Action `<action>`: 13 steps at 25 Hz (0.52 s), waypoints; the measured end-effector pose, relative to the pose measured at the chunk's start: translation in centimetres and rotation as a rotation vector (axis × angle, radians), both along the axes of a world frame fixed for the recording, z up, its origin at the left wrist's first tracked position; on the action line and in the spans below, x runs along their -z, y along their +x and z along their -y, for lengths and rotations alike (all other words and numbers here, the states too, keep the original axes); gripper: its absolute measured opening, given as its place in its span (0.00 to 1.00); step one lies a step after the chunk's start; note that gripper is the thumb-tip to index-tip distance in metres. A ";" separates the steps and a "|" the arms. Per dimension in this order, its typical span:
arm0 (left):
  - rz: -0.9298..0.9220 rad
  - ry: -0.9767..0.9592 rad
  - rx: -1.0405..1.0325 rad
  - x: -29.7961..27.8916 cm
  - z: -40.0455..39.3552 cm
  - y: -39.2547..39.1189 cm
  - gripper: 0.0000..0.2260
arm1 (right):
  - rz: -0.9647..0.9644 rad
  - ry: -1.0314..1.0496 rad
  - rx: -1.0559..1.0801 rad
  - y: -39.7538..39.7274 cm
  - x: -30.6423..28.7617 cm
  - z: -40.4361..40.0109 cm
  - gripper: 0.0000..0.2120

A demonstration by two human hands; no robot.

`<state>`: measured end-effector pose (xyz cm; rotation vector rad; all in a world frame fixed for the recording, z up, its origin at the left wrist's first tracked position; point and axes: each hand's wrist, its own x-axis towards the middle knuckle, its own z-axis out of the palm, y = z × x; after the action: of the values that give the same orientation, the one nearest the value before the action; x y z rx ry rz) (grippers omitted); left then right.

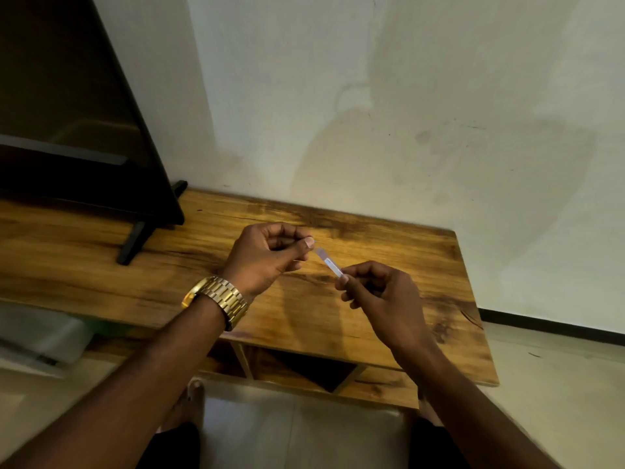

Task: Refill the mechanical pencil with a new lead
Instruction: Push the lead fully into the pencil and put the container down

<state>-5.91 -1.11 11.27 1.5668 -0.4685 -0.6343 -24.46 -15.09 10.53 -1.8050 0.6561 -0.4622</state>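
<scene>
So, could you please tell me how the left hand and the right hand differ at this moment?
The left hand wears a gold watch at the wrist; the right hand has a bare wrist. The right hand pinches the lower end of a small clear tube; the left hand's pinched fingertips sit just off its upper end, and whether they hold anything is too small to tell. The left hand is farther from the camera. Both hover above the wooden table, fingers curled.

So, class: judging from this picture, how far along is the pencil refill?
Early. Nothing looks finished. The right hand pinches a slim translucent lead case above the wooden table; the left hand pinches near its upper end. No pencil is visible, so loading the lead remains.
</scene>
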 end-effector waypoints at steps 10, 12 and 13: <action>0.098 0.031 0.041 0.8 1.3 -1.4 0.06 | -0.005 0.033 -0.022 -1.6 0.1 1.0 0.03; 0.059 0.030 0.064 0.7 1.3 -1.3 0.07 | -0.009 0.029 -0.027 -1.6 0.1 1.2 0.03; 0.040 0.031 0.081 0.7 1.2 -1.1 0.07 | -0.013 0.029 -0.024 -1.7 0.1 1.3 0.03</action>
<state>-7.05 -2.32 10.57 1.5987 -0.5565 -0.6764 -26.11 -16.38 10.46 -1.7880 0.6466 -0.4226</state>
